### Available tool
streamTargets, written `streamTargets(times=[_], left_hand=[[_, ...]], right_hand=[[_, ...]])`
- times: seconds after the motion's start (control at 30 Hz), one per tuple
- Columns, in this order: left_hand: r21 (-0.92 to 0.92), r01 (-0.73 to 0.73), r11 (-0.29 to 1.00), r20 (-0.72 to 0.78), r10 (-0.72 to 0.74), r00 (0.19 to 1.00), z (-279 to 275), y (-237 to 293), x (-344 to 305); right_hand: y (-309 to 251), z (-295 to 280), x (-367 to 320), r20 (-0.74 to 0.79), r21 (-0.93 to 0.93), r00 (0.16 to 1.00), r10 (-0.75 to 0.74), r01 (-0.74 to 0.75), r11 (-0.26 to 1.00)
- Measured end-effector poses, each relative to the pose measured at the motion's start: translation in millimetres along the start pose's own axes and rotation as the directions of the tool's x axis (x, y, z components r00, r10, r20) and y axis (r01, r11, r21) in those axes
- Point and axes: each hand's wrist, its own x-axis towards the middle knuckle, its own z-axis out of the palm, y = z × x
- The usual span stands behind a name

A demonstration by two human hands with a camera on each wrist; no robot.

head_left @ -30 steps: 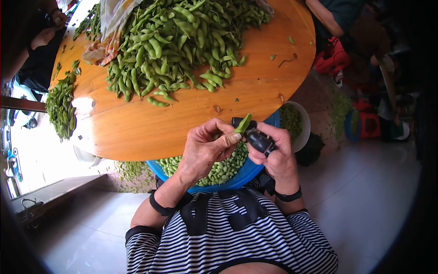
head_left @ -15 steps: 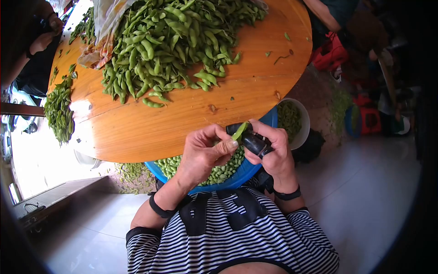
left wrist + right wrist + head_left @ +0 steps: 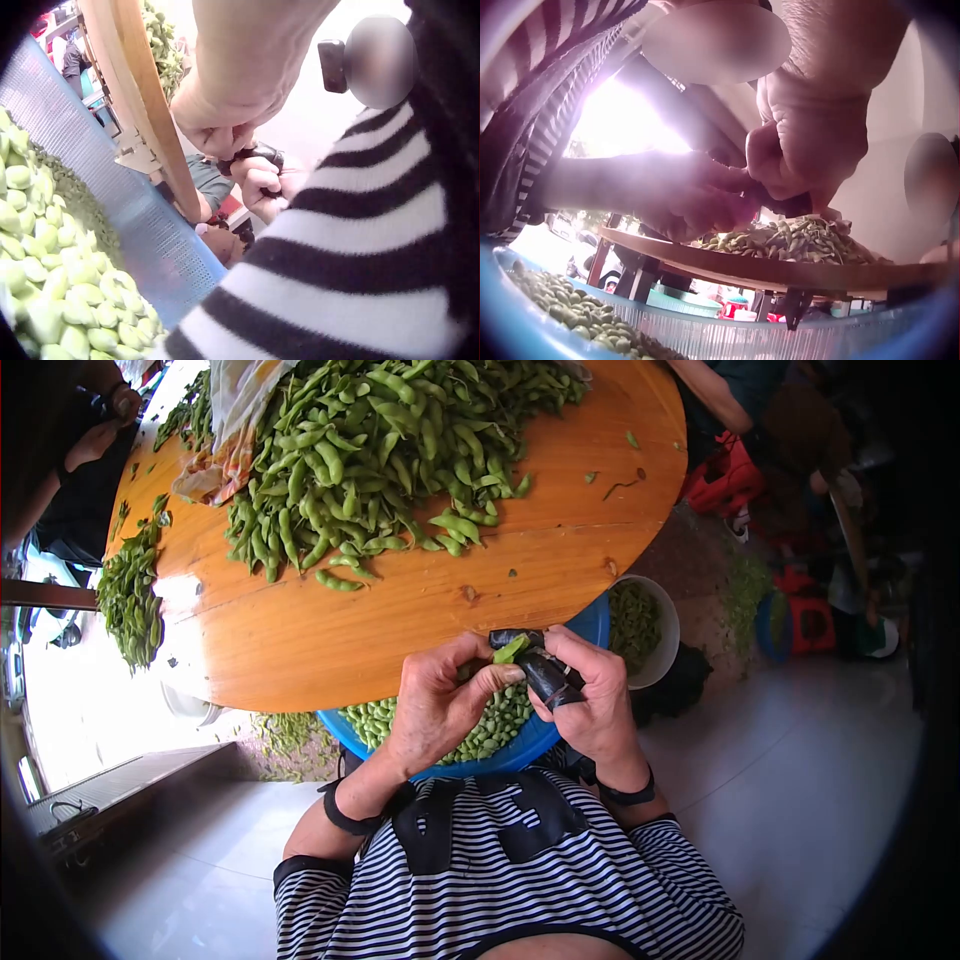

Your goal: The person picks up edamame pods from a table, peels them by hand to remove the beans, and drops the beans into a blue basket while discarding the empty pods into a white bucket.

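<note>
A single green pod (image 3: 510, 650) is held in the air just off the near edge of the wooden table (image 3: 300, 650). It should weigh next to nothing and feel springy, the hull supple enough to flatten under a firm squeeze, perhaps a little slick, with beans inside that would bruise if crushed. The ends look the best place for a pinch, sparing the swollen middle. The left hand (image 3: 437, 695) has the near end in a narrow grip, thumb against forefinger. The right hand (image 3: 600, 705), fingers curled, pinches the other end between two black pieces (image 3: 553, 680); these look like covers worn on thumb and forefinger, though blur and glare in the wrist views leave that unsure.

Below both hands, a blue basin (image 3: 540, 742) tucked partly under the table's near edge carries loose, smooth shelled beans (image 3: 498, 730). Farther in, a heap of pods (image 3: 390, 460) spreads toward the far edge, with a leafier pile (image 3: 133, 605) along the left edge. Beyond the right edge, lower down, stands a white bucket (image 3: 668, 660).
</note>
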Motion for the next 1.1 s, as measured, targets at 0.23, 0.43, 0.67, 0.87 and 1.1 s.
streamTargets(times=[0.23,0.43,0.67,0.87,1.1], left_hand=[[-0.207,0.221,0.953,0.235,-0.171,0.957,-17,27,10],[-0.216,0.428,0.877,0.29,-0.361,0.886,-24,45,18],[-0.273,0.319,0.908,0.151,-0.287,0.946,-1,35,15],[-0.204,0.288,0.936,0.149,-0.261,0.954,2,30,13],[-0.263,0.209,0.942,0.203,-0.158,0.966,5,26,1]], right_hand=[[0,0,2,-0.016,-0.102,0.997,-0.076,0.074,0.992],[2,8,7,-0.042,-0.319,0.981,-0.187,0.164,0.933],[4,17,6,-0.083,-0.489,0.926,-0.368,0.284,0.825],[9,10,11,-0.144,-0.379,0.95,-0.277,0.206,0.902],[12,-16,-5,-0.224,-0.127,0.974,0.04,-0.07,0.989]])
